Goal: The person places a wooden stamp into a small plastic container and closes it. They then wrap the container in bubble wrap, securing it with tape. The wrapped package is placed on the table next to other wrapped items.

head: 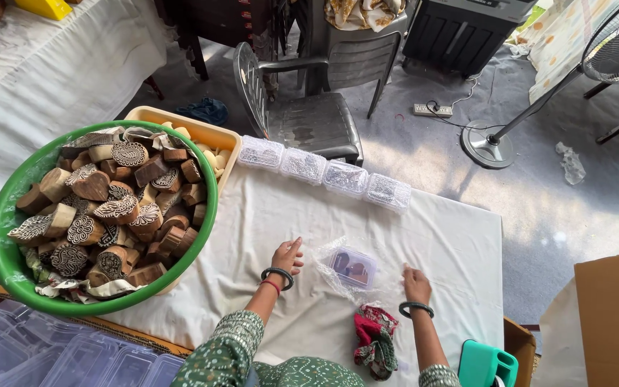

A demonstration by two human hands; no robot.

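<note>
My left hand (287,256) rests on the white cloth (266,215), fingers loosely curled, just left of a small clear plastic box (352,267) holding dark pieces. That box lies on a crinkled clear plastic bag (377,283). My right hand (416,284) presses down on the bag's right edge. Both wrists wear dark bangles. Neither hand lifts anything.
A green tub (1,258) heaped with carved wooden stamp blocks stands at left, a yellow tray (180,122) behind it. Several clear lidded boxes (324,172) line the table's far edge. A red-green cloth (374,344), teal object (487,365), grey chair (309,122), pedestal fan (492,143) and cardboard (614,315) surround.
</note>
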